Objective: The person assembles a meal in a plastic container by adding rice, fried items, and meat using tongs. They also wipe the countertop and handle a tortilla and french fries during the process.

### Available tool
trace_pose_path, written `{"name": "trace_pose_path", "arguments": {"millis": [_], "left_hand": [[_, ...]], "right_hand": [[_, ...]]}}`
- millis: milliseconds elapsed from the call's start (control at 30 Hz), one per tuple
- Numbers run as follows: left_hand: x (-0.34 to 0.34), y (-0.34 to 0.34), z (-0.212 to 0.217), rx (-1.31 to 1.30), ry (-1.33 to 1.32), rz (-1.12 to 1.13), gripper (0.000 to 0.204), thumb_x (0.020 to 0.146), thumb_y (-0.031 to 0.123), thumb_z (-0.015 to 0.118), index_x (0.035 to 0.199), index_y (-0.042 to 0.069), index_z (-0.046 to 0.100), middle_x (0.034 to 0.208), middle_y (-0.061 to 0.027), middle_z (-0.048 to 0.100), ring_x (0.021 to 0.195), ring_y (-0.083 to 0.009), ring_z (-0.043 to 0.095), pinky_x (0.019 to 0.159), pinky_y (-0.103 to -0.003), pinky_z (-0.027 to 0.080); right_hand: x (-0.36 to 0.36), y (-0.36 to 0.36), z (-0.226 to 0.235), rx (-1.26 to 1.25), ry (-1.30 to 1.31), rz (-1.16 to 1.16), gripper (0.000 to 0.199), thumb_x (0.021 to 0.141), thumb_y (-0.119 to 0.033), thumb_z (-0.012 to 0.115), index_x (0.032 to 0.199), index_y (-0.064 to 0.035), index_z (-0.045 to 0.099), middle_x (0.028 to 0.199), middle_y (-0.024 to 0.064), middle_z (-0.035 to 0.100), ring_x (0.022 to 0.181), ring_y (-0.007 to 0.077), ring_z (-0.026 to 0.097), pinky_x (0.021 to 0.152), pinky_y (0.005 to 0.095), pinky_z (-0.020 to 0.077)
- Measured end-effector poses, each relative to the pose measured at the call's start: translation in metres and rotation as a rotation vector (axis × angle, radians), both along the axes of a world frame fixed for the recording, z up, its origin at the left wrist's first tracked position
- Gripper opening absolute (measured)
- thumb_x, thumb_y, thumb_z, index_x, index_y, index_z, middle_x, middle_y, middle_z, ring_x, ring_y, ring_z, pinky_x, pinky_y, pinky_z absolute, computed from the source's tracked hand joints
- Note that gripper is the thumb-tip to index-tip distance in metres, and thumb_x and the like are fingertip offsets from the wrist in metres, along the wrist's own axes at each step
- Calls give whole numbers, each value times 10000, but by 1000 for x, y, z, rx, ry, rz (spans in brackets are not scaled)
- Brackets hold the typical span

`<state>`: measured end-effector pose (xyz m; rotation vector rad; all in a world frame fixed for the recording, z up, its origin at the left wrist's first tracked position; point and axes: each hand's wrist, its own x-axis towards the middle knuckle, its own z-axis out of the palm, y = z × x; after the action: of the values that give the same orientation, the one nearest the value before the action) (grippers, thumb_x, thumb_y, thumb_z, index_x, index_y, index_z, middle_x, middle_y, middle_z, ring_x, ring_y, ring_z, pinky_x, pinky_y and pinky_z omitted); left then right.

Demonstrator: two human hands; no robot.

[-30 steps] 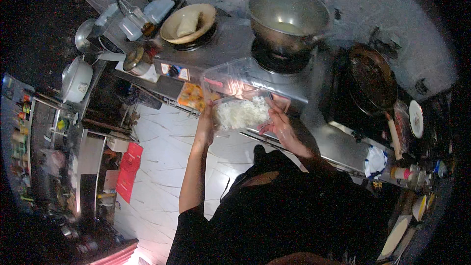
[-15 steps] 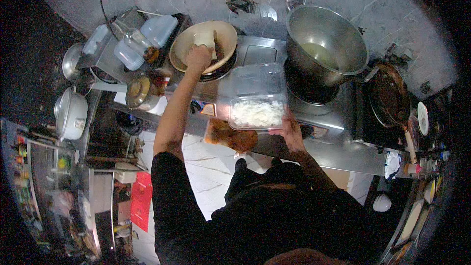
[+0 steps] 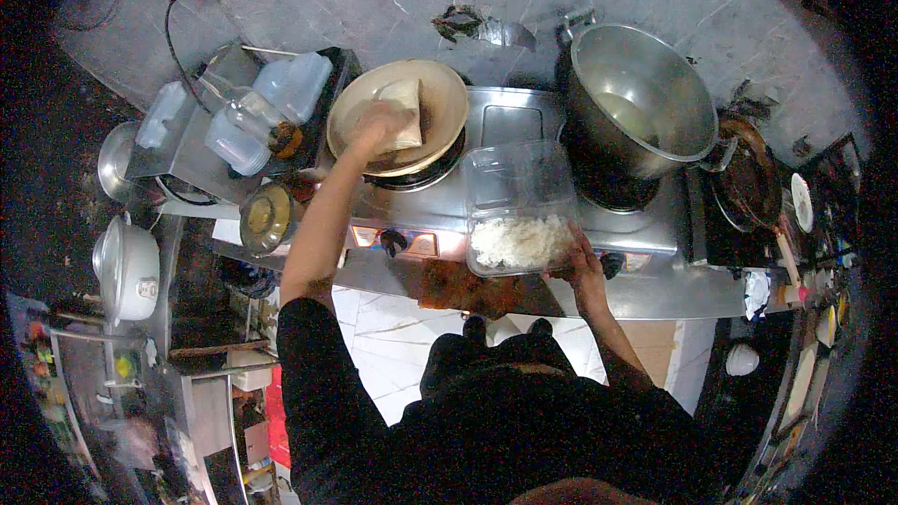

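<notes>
One rice container in right hand

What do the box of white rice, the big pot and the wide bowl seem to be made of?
Box: probably clear, glossy plastic; the stove shows through its open lid.
Big pot: bare grey metal, perhaps aluminium, judging by its soft sheen.
Wide bowl: fairly matte beige, maybe plastic or ceramic; no clear grain shows.

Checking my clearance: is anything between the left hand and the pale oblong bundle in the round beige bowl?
Nothing visible: the left hand reaches over the beige bowl and overlaps the bundle, though blur hides its grip. The clear plastic container of white rice at the right hand sits aside.
</notes>
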<state>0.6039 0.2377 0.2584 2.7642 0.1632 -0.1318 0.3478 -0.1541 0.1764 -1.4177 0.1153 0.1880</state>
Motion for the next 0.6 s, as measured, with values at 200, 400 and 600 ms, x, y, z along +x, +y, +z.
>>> {"name": "trace_pose_path", "arguments": {"millis": [200,400,600], "left_hand": [[-5,21,-24,-1038,59,-126,364,839,314,692,1037,10,659,986,-111,671,846,-272,646,777,-412,522],[-14,-4,22,-804,70,64,416,761,296,744,1062,40,615,991,-104,667,896,-275,646,762,-528,489],[-19,-41,30,691,-487,-92,396,755,214,710,1107,57,618,1075,-129,654,1016,-307,630,918,-567,398]], "right_hand": [[0,-8,-9,-25,-26,12,660,983,-475,474,1496,-98,297,1344,151,499,1009,248,629,778,373,569],[5,-12,-37,-26,-10,-3,603,996,-414,476,1487,-101,317,1338,138,508,934,236,647,743,360,574],[4,-8,-12,85,41,22,556,998,-370,488,1472,-113,355,1297,123,540,965,219,633,738,358,569]]}}
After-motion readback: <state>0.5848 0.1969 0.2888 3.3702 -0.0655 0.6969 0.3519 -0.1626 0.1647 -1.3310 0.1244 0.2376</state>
